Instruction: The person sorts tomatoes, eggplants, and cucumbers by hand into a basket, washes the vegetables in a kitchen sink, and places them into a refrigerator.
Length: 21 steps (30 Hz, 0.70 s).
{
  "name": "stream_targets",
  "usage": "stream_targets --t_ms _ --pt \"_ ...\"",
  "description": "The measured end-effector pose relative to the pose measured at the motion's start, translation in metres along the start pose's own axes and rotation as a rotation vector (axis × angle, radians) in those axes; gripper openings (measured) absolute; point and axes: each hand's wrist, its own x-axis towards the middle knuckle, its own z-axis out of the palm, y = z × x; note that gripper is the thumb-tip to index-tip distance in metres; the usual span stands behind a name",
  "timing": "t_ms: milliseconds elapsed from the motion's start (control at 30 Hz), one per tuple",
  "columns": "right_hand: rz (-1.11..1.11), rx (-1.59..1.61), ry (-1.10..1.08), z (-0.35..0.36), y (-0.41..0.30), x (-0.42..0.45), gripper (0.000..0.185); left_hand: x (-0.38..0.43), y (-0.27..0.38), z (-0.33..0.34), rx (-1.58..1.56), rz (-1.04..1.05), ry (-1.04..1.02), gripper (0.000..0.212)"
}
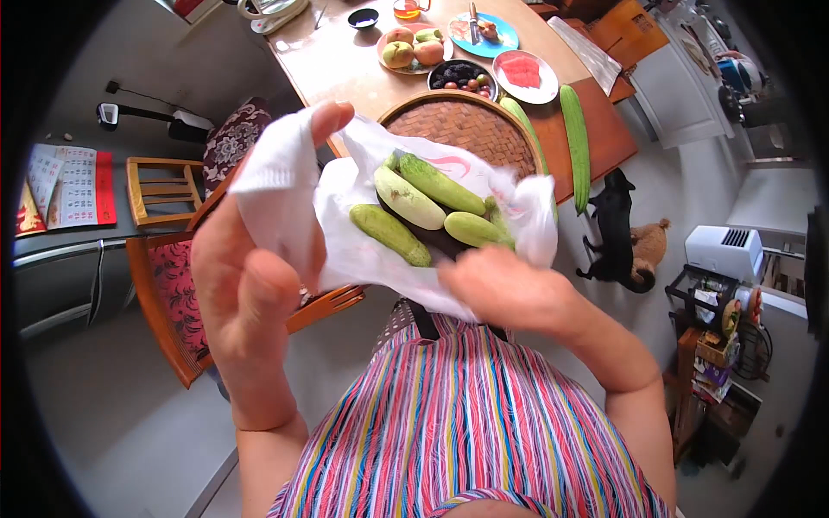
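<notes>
A white plastic bag (350, 259) hangs open before me, with several pale green cucumbers (410, 199) inside. My left hand (259, 246) is at the bag's left side; part of the white plastic is draped over its fingers, and the thumb stands apart. My right hand (508, 285), blurred, is at the bag's near right edge with its fingers bent; the fingertips are hard to make out, so its hold is unclear. Just beyond the bag, a round woven bamboo tray (463, 123) rests on the table. Long green gourds (575, 149) lie to the right of the tray.
On the wooden table (343, 71) stand a plate of fruit (399, 54), a bowl of dark berries (458, 76), a plate of watermelon (519, 70) and a blue plate with a knife (474, 26). Chairs (175, 291) are at left. A black animal (612, 226) is on the floor at right.
</notes>
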Motion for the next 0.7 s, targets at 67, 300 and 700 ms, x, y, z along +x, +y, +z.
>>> stream_targets --t_ms 67,300,700 --pt "0.042 0.070 -0.313 0.000 -0.024 -0.011 0.017 -0.014 -0.004 -0.008 -0.068 -0.018 0.001 0.102" --pt "0.369 -0.091 0.255 0.029 -0.002 0.029 0.016 -0.029 -0.013 -0.006 -0.289 -0.064 -0.145 0.089" --pt "0.701 -0.170 0.163 0.063 0.035 0.015 0.045 -0.030 -0.029 -0.004 -0.384 -0.079 -0.252 0.082"
